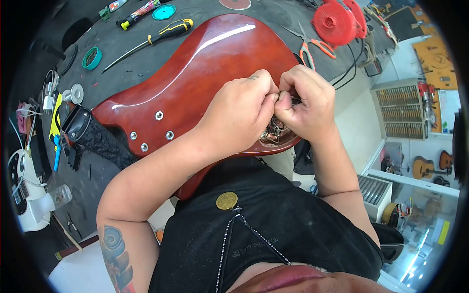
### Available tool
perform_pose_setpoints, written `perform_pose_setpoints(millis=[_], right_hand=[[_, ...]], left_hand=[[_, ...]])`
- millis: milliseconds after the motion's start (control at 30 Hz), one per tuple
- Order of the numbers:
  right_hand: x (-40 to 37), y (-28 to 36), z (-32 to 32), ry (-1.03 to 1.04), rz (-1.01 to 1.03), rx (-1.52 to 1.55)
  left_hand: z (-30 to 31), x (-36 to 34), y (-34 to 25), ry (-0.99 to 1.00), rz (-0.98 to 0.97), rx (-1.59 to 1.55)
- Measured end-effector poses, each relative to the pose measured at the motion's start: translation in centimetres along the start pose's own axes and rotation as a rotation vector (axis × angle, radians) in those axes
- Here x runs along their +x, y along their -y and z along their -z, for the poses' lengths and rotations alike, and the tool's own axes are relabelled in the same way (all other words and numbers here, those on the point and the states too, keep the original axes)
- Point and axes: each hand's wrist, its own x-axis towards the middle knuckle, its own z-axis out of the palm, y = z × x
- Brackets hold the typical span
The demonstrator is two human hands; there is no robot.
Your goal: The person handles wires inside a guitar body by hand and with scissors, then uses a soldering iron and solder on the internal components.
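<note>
A glossy red-brown guitar body [215, 63] lies back up on the dark bench, with wires showing in an open cavity [277, 132] near its right edge. My left hand [244, 110] is closed above that cavity, thumb and forefinger pinched together. Close against it, my right hand [309, 102] is closed too, its fingertips meeting the left ones. Whatever sits between the fingertips is too small and hidden to name. Part of the cavity lies behind my hands. Several metal ferrules [159, 115] dot the guitar's left part.
Beyond the guitar lie a screwdriver [171, 30], a teal ring-shaped container [92, 58], orange-handled scissors [305, 43] and a red blower [337, 23]. A black strap [102, 136] is at the left, beside a white device [31, 195]. A drawer cabinet [401, 110] stands at the right.
</note>
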Motion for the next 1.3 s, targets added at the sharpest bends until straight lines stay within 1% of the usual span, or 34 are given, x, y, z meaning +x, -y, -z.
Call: perform_pose_setpoints(millis=[67,133,167,200,267,300,333,367,400,433,500,533,567,667,800,867,1000,1033,1100,1133,1167,1233,1267,1300], right_hand=[[0.1,-0.4,0.2,-0.002,0.006,0.004],[0.3,-2.3,1.7,-0.179,-0.100,-0.191],[-0.1,-5.1,3.6,-0.243,-0.191,-0.149],[-0.7,-6.2,5.5,-0.281,-0.367,0.001],[-1.2,-7.6,8.5,-0.275,-0.374,0.379],[-1.8,-7.6,8.8,-0.281,-0.383,0.371],[-2.3,-7.4,8.7,-0.259,-0.384,0.498],[-2.6,-7.0,8.6,-0.238,-0.379,0.621],[-3.0,-5.9,7.5,-0.305,-0.409,0.796],[-3.3,-5.3,6.8,-0.284,-0.398,0.909],[-3.7,-4.1,5.2,-0.331,-0.391,1.123],[-4.0,-4.1,4.7,-0.317,-0.377,1.189],[-4.2,-4.2,4.4,-0.302,-0.361,1.258],[-4.1,-3.6,4.3,-0.323,-0.404,1.302],[-4.4,-3.5,4.5,-0.323,-0.400,1.275],[-4.5,-3.5,4.5,-0.329,-0.396,1.266],[-4.3,-3.5,4.4,-0.316,-0.361,1.253],[-4.2,-3.5,4.5,-0.315,-0.362,1.255],[-3.9,-4.1,4.8,-0.320,-0.351,1.117],[-4.0,-6.0,5.5,-0.237,-0.288,0.987],[-4.4,-7.9,6.5,-0.164,-0.386,0.718],[-2.0,-9.7,6.8,0.007,-0.732,0.008],[-2.0,-11.9,6.2,0.001,-0.726,0.013],[-2.8,-14.8,5.1,0.053,-0.582,-0.255]], left_hand=[[-0.1,0.0,0.0,-0.020,0.002,-0.027],[0.3,-0.4,-0.6,-0.011,0.026,-0.015],[0.4,-0.5,-0.9,-0.003,0.049,-0.002],[0.4,-0.4,-0.7,-0.007,0.050,-0.001],[0.1,-0.1,-0.5,-0.056,0.059,-0.095],[-0.1,-0.1,-0.5,-0.045,0.057,-0.102],[0.0,-0.2,-0.6,-0.056,0.069,-0.091],[0.0,-0.2,-0.6,-0.069,0.076,-0.081],[0.0,-0.3,-0.4,-0.062,0.090,-0.119],[-0.1,-0.2,-0.4,-0.054,0.065,-0.137],[-0.1,-0.4,-0.5,-0.033,0.151,-0.156],[0.1,-0.3,-0.9,-0.015,0.181,-0.152],[0.1,-0.3,-1.0,-0.006,0.171,-0.157],[0.1,-0.3,-1.4,-0.011,0.208,-0.166],[0.2,-0.2,-1.3,-0.005,0.200,-0.144],[0.2,-0.1,-1.4,-0.026,0.160,-0.099],[0.1,-0.1,-1.3,-0.037,0.157,-0.124],[0.3,-0.1,-1.5,-0.015,0.176,-0.132],[0.4,-0.3,-1.6,0.008,0.208,-0.131],[0.3,-0.2,-1.5,0.006,0.234,-0.174],[0.3,-0.2,-1.5,0.003,0.259,-0.215],[0.0,-0.4,-0.8,-0.008,0.288,-0.243],[-0.1,-0.3,-0.6,-0.028,0.238,-0.233],[0.0,-0.2,-0.6,-0.051,0.184,-0.225]])
